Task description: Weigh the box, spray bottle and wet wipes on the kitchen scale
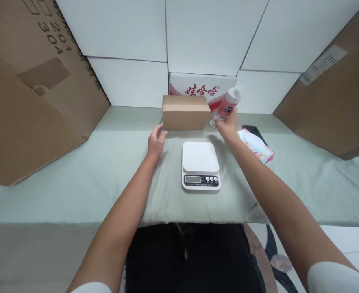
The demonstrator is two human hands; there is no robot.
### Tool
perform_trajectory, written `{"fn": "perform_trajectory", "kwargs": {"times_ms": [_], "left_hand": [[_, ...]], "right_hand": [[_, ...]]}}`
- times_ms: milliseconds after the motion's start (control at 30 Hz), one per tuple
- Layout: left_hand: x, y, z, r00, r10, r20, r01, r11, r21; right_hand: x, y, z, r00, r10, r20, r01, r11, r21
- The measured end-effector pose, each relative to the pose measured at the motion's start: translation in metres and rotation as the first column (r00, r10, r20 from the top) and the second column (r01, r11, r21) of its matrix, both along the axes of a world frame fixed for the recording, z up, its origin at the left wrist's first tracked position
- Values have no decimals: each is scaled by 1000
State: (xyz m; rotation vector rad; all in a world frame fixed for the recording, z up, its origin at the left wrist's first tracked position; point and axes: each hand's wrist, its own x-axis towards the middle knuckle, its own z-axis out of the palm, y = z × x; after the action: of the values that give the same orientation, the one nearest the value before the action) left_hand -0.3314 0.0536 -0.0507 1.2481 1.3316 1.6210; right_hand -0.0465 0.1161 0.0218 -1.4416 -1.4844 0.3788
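Here the right hand (pixel 228 124) grips a white-and-red bottle (pixel 228 105), tilted up-right, just right of the brown cardboard box (pixel 186 112); the left hand (pixel 156 140) rests loosely open, empty, at the box's left corner.

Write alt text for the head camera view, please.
A person's right hand grips a white and pink bottle beside a small cardboard box; the left hand rests near the box, with a white kitchen scale in front.
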Motion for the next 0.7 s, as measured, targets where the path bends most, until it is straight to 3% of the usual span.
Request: {"fn": "perform_trajectory", "kwargs": {"times_ms": [100, 300, 367, 433, 533, 633, 700], "left_hand": [[0, 1, 0, 1000, 6, 13, -5, 1000, -15], [-1, 5, 2, 999, -14, 36, 15, 999, -43], [-2, 9, 3, 998, -31, 45, 33, 998, -47], [-2, 14, 3, 997, -50, 59, 54, 997, -53], [-3, 22, 1, 993, -92, 79, 96, 994, -52], [-3, 27, -3, 986, -144, 80, 148, 988, -47], [-3, 28, -4, 985, -155, 76, 160, 986, -56]], "right_hand": [[-8, 29, -12, 987, -150, 60, 158, 972, -172], [-9, 51, -22, 973, -229, 26, 228, 945, -233], [-8, 43, -19, 960, -279, -3, 273, 941, -198], [-9, 28, -18, 951, -307, -34, 304, 950, -76], [-15, 9, -19, 984, -172, -43, 175, 982, 72], [-26, 12, -19, 990, 47, -136, -52, 998, -28], [-35, 23, -17, 964, 104, -246, -145, 977, -153]]}}
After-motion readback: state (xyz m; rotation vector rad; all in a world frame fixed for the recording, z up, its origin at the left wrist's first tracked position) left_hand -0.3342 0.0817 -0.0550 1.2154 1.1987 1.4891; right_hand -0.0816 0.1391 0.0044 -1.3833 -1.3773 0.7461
